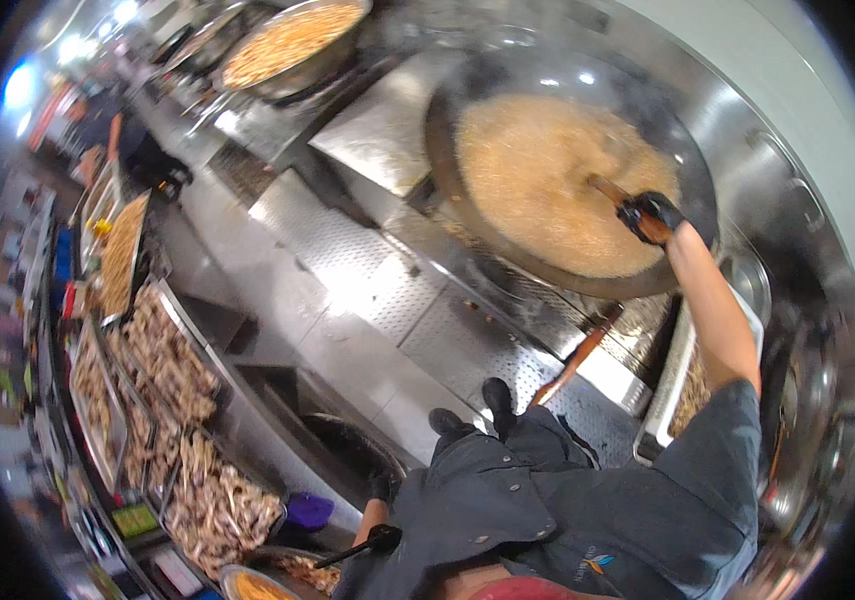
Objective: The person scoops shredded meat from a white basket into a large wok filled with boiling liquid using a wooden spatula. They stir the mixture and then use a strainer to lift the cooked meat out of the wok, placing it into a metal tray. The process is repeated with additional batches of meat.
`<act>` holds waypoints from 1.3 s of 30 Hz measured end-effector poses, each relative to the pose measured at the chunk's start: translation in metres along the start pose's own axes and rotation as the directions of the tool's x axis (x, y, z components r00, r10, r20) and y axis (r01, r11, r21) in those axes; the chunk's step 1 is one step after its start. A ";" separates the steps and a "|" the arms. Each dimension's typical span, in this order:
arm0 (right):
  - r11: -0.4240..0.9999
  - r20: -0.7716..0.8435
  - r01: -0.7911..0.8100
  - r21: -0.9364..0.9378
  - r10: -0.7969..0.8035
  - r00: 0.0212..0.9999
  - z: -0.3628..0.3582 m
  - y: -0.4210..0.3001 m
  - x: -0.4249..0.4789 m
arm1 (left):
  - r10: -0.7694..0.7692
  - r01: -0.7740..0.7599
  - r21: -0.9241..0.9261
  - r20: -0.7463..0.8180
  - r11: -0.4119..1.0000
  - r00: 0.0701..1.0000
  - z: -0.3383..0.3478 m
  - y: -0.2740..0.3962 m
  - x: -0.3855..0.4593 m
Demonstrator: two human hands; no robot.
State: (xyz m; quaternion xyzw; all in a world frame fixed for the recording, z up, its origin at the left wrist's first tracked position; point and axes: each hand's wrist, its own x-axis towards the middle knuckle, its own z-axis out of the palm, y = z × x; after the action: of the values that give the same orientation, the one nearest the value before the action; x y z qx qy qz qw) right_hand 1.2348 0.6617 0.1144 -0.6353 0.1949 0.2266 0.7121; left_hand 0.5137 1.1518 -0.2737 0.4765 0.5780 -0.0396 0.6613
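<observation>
My right hand (651, 217), in a black glove, grips the wooden handle (607, 189) of a tool whose head is sunk in the liquid. That pale brown, foamy liquid (547, 165) fills much of a large dark wok (450, 180), and steam hangs over its back. Low beside my body, my left hand (382, 487) also wears a black glove. It is near the rim of a dark round bin (337, 431); its fingers are too small and dark to make out. A second long wooden handle (581, 356) leans at the stove's front edge, below the wok.
Metal trays of pale meat pieces (164, 352) line the counter at left, with a purple scoop (309, 511) close by. A white-rimmed container (660, 420) stands right of my body. Another large pan (292, 52) holds orange-brown food. A person (123, 135) stands farther back by the counter.
</observation>
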 end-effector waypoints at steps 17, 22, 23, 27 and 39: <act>0.987 0.156 -0.058 -0.151 0.082 0.984 0.021 0.012 0.035 | -0.005 0.005 0.096 -0.007 0.995 1.000 -0.003 0.004 0.000; 0.957 0.151 -0.065 -0.282 0.111 0.982 0.025 0.017 -0.052 | 0.012 -0.012 0.138 0.006 0.990 1.000 0.000 0.003 0.003; 0.954 0.298 -0.234 -0.187 0.282 0.912 0.029 -0.021 -0.063 | 0.009 -0.006 0.109 -0.024 0.994 1.000 0.002 -0.013 -0.010; 0.706 0.136 0.270 -0.654 -0.241 0.961 -0.029 -0.068 -0.073 | 0.002 0.002 0.142 -0.025 0.990 1.000 0.010 -0.022 -0.011; 0.521 0.093 0.224 -0.824 -0.265 0.960 -0.096 -0.014 0.033 | 0.008 -0.007 0.260 -0.004 0.966 1.000 -0.008 -0.012 -0.019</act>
State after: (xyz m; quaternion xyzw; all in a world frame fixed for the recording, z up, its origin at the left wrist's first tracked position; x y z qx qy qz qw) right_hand 1.2712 0.5675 0.0959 -0.9200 -0.0097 0.1751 0.3505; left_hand 0.4943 1.1414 -0.2639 0.5615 0.5676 -0.1114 0.5917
